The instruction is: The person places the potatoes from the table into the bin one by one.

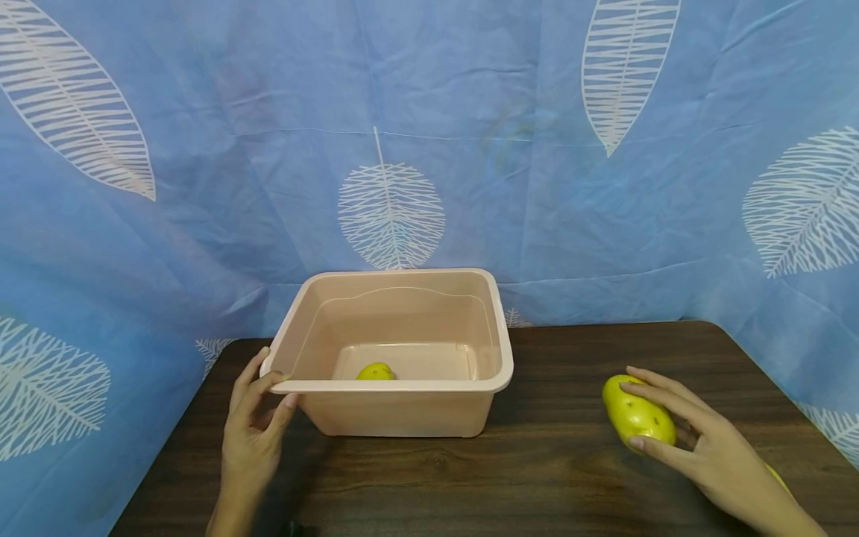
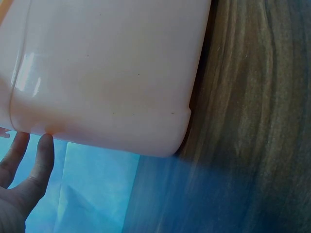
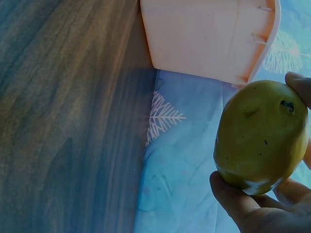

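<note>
Sliver of yellow [image 1: 777,477]: mostly hidden behind the right hand [image 1: 714,446], so what it is can't be told.
Right hand: curled around a yellow potato [image 1: 634,410], thumb on one side, fingers on the other.
Potato spot: held over the surface [image 1: 537,477], well right of the tub [image 1: 403,412].
Potato feel: probably firm, pretty light, maybe a bit slick given the shine, not fragile tbh. Best taken around the middle, not by the rounded ends.
Left hand [image 1: 251,440]: hooked onto the tub's near left corner, thumb just under the rim [image 1: 396,385].
Tub feel: looks like light, slightly bendy plastic, so the rim's a decent hold.
Second potato [image 1: 376,371]: inside the tub, shown by the head view only; just outer walls are caught by the wrist cams.
Ribs [image 3: 260,38]: under the rim, shown by the right wrist view, hidden from above.
Backdrop [image 1: 523,201]: blue cloth, white leaf prints, hung behind everything.
</note>
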Action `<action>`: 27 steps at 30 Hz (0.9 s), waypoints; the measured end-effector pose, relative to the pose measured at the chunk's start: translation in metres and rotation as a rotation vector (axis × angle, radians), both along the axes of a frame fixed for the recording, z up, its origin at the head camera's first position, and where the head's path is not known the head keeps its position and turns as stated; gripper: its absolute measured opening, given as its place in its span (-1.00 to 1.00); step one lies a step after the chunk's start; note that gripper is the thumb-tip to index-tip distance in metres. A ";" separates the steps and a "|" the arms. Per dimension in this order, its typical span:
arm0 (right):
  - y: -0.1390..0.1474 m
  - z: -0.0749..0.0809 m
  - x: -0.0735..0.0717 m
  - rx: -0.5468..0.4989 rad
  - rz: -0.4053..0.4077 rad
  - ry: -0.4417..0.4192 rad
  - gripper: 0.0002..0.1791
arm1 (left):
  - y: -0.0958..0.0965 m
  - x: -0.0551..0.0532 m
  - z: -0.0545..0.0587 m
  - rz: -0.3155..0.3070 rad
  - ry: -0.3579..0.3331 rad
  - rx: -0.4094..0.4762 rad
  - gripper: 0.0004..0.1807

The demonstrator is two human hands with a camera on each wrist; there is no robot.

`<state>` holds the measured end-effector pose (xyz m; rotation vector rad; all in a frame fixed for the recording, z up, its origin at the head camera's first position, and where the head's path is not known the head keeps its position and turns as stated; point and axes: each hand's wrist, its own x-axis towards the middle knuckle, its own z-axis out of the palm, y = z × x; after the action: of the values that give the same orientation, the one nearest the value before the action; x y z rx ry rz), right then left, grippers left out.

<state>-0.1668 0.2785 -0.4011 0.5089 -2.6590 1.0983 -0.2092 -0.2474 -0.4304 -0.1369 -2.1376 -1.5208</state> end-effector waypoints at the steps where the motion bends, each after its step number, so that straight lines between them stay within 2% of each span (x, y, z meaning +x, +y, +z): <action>1: 0.000 0.001 0.000 0.007 -0.003 0.003 -0.30 | 0.000 0.000 0.000 0.001 0.001 -0.003 -0.64; 8: -0.002 0.008 -0.003 0.033 -0.005 0.066 -0.28 | 0.001 0.000 0.001 0.000 0.022 -0.002 -0.63; 13: -0.006 0.017 -0.007 0.042 -0.016 0.054 -0.28 | 0.000 0.000 0.001 0.005 0.014 -0.012 -0.64; 22: -0.016 0.043 -0.021 0.072 -0.005 0.055 -0.27 | -0.001 0.000 0.000 0.010 0.026 -0.007 -0.63; 27: -0.021 0.051 -0.026 0.053 -0.009 0.061 -0.29 | 0.000 -0.001 0.000 0.003 0.034 -0.012 -0.64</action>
<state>-0.1925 0.2578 -0.3501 0.5315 -2.6413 0.9955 -0.2100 -0.2471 -0.4301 -0.1627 -2.1204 -1.4935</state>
